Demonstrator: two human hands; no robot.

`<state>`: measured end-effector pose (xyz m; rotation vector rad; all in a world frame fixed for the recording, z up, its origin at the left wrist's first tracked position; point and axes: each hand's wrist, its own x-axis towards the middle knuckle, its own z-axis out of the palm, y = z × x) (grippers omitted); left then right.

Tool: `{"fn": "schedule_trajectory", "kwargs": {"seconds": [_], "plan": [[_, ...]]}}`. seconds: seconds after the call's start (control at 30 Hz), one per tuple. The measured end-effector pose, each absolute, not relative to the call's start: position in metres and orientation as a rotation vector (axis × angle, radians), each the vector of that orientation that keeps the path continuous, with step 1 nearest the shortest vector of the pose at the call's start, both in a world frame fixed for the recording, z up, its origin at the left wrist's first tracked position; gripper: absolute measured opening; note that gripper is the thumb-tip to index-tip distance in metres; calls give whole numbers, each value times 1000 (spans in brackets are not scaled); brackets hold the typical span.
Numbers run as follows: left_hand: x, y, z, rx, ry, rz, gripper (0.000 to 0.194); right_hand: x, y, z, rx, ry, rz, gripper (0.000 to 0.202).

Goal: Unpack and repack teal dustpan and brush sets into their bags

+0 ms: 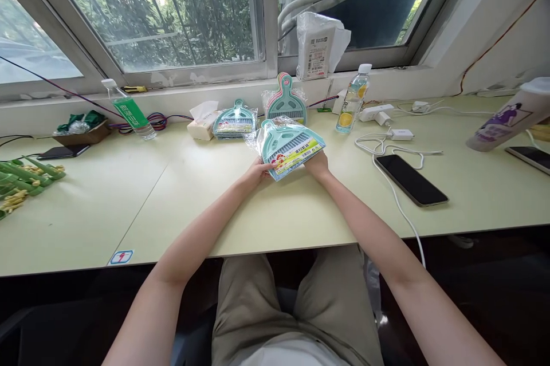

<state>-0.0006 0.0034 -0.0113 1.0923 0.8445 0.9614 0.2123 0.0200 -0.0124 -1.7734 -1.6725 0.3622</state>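
Note:
Both hands hold a teal dustpan and brush set (289,154) in clear plastic wrap, tilted above the table, its yellow and white label towards me. My left hand (256,172) is closed on its lower left edge, the thumb in front. My right hand (317,164) grips the right side from beneath, most of its fingers hidden behind the set. Just behind stand more wrapped sets: a low teal pile (235,124) to the left, and an upright stack (285,103) with teal and pink handles against the wall.
A tissue pack (201,122) and a green-labelled bottle (131,111) stand at the back left. Rightward are a bottle with orange pictures (353,99), a white charger cable (397,197), a black phone (411,180) and a tall cup (511,117). The table's front edge runs below my forearms.

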Motion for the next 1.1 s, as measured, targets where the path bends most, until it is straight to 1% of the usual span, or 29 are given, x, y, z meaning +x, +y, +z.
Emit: {"fn": "schedule_trajectory", "kwargs": {"seconds": [0.1, 0.33, 0.53, 0.6, 0.7, 0.83, 0.93, 1.1], "plan": [[0, 4, -12, 1083, 831, 961, 47, 210, 18, -9, -1815, -1666, 368, 20], [-2, 5, -13, 1065, 838, 958, 47, 208, 13, -4, -1888, -1734, 261, 23], [-3, 6, -14, 1099, 841, 938, 49, 206, 8, -5, -1816, -1875, 196, 27], [-3, 4, -12, 1106, 845, 928, 49, 203, 6, -5, -1825, -1874, 194, 25], [-2, 2, -9, 1103, 853, 918, 48, 200, 3, -3, -1858, -1817, 218, 19], [-2, 1, -7, 1083, 855, 925, 44, 199, 4, -5, -1838, -1764, 242, 17], [-3, 2, -9, 1091, 826, 925, 46, 198, 4, -11, -1803, -1721, 338, 21], [-3, 1, -8, 1143, 847, 858, 54, 197, -4, -18, -1599, -1608, 506, 34]]}}
